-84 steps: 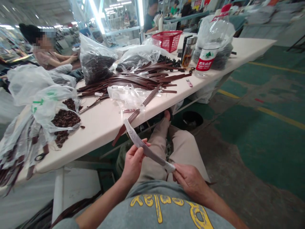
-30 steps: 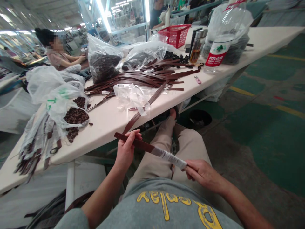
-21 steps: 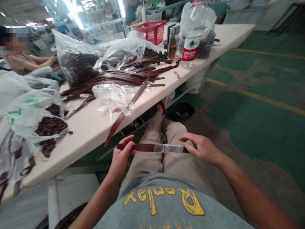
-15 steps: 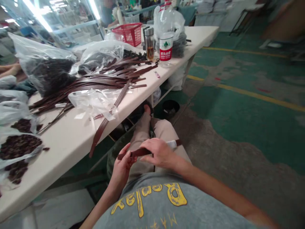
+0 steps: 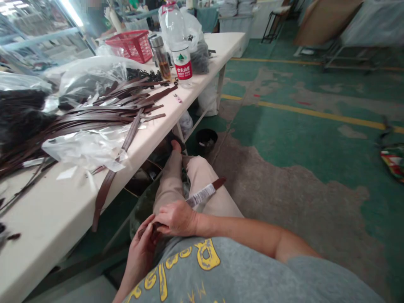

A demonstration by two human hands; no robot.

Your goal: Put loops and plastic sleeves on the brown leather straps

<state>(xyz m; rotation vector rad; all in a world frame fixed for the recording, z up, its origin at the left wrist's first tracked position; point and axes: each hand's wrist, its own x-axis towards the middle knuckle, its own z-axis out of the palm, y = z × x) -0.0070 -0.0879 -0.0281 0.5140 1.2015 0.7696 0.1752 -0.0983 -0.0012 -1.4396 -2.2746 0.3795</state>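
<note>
Seated worker, hands at the lap. The left grip point(image 5: 140, 256) was clamped on one end of a brown leather strap point(image 5: 206, 189), and the right grip point(image 5: 176, 219) lay closed over the strap just beside it. The strap's film-wrapped section and free tip projected outward above the beige trousers point(image 5: 202, 179). On the desk point(image 5: 63, 202) lay loose leather straps point(image 5: 104, 113) and clear plastic film point(image 5: 82, 147), with another strap point(image 5: 105, 189) hanging over the edge.
</note>
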